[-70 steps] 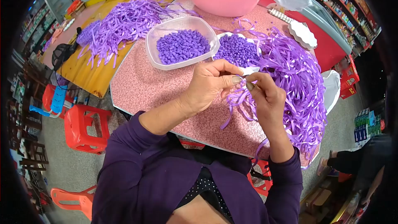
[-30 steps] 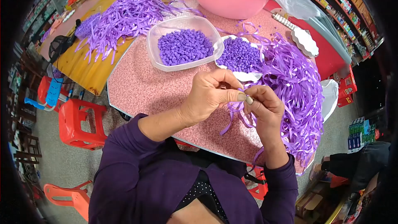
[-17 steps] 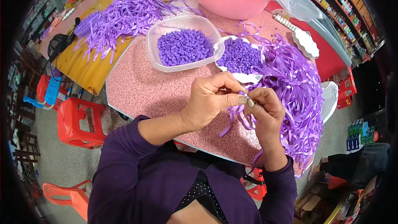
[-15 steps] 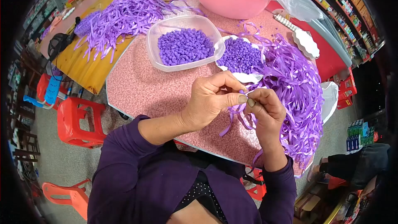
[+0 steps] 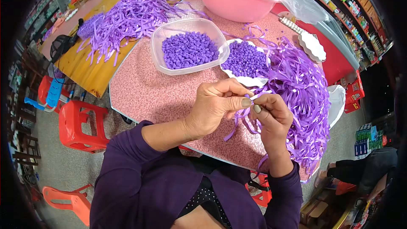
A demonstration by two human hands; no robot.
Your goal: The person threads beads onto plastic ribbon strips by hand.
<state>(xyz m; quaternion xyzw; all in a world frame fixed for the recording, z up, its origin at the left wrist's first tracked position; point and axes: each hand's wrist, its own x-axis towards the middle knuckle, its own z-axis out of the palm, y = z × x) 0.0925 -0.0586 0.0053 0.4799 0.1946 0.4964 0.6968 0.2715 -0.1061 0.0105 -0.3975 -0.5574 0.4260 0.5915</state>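
My left hand pinches a small purple bead between thumb and forefinger, over the pink table. Close against it, my right hand is closed on the end of a purple ribbon, whose loops hang below the fingers. The two sets of fingertips nearly touch, and they partly hide the bead and the ribbon end. Just beyond the hands is a white scalloped dish of purple beads. A heap of purple ribbons lies to the right of my right hand.
A clear plastic tub of purple beads stands on the pink table. Behind are a pink basin and a white scalloped brush-like thing. More ribbons lie on a wooden table. A red stool stands left; a person's leg shows right.
My right thumb and fingers have shifted slightly at the ribbon end, and the fingertips have moved a little. Both hands stay in nearly the same place.
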